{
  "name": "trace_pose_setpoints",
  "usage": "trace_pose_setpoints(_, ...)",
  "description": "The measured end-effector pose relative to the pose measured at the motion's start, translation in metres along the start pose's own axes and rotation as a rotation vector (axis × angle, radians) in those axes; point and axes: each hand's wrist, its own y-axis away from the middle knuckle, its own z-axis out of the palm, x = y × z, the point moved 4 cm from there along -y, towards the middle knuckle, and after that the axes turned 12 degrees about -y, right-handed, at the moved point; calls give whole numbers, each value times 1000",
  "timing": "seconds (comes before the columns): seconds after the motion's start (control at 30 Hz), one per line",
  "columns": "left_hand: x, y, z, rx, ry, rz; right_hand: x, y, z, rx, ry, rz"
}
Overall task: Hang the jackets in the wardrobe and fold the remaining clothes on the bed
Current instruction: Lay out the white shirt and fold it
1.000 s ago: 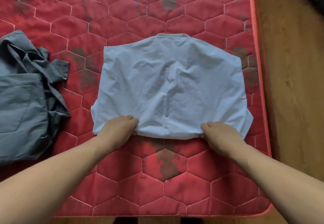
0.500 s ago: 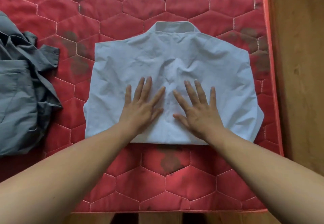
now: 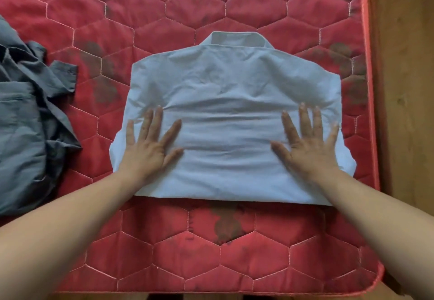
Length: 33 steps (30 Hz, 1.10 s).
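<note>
Grey garment (image 3: 25, 121): lying crumpled at the left edge of the red quilted mattress (image 3: 211, 252).
Left hand (image 3: 150, 149): pressing flat, fingers spread, on the shirt's left side.
Light blue shirt (image 3: 230, 102): lying folded mid-mattress, collar pointing away.
Right hand (image 3: 307, 147): pressing flat, fingers spread, on its right side.

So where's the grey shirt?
In the head view the grey shirt lies crumpled at the left edge on the red mattress, left of the left hand and apart from the folded white shirt.
</note>
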Motion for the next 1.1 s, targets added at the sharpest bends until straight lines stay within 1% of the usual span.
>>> trace_pose_setpoints(0.1,6,-1,-6,42,36,-8,-7,-3,-2,-6,-23,-20)
trace_pose_setpoints(0.17,18,-8,-21,155,75,6,-22,-7,-11,61,-47,-72)
trace_pose_setpoints(0.23,33,-30,-39,281,56,40,-48,-23,-23,144,-31,-182)
trace_pose_setpoints(0.27,39,-46,-46,304,39,49,-61,-36,-28,163,-17,-225)
trace_pose_setpoints(0.3,42,-62,-52,298,21,46,-70,-50,-32,166,-3,-239)
trace_pose_setpoints(0.37,40,-88,-55,254,-5,9,-72,-76,-36,138,3,-168)
trace_pose_setpoints(0.43,34,-101,-47,202,-13,-5,-62,-91,-31,62,-26,-107)
trace_pose_setpoints(0.5,30,-104,-43,158,-5,15,-57,-95,-30,14,-42,-123)
trace_pose_setpoints(0.57,24,-101,-46,113,10,16,-57,-91,-35,4,-58,-152)
trace_pose_setpoints(0.63,10,-86,-47,88,57,-77,-50,-77,-43,80,-53,-151)
trace_pose_setpoints(0.7,-15,-54,-36,64,132,-239,-26,-51,-41,145,-43,-82)
trace_pose_setpoints(0.77,-35,-17,-16,1,193,-344,0,-25,-26,112,-12,-1)
trace_pose_setpoints(0.8,-40,-3,-6,-32,196,-355,11,-16,-17,88,-12,23)
trace_pose_setpoints(0.83,-42,6,2,-38,182,-349,17,-11,-9,89,-31,23)
trace_pose_setpoints(0.93,-41,6,10,55,163,-332,21,-13,-1,163,-55,-17)
trace_pose_setpoints(0.97,-41,5,10,70,168,-328,20,-14,-1,163,-46,-17)
trace_pose_setpoints(1.03,-39,6,9,69,199,-326,17,-12,-4,140,-6,10)
trace_pose_setpoints(1.1,-39,8,2,59,268,-364,3,-6,-10,141,-16,18)
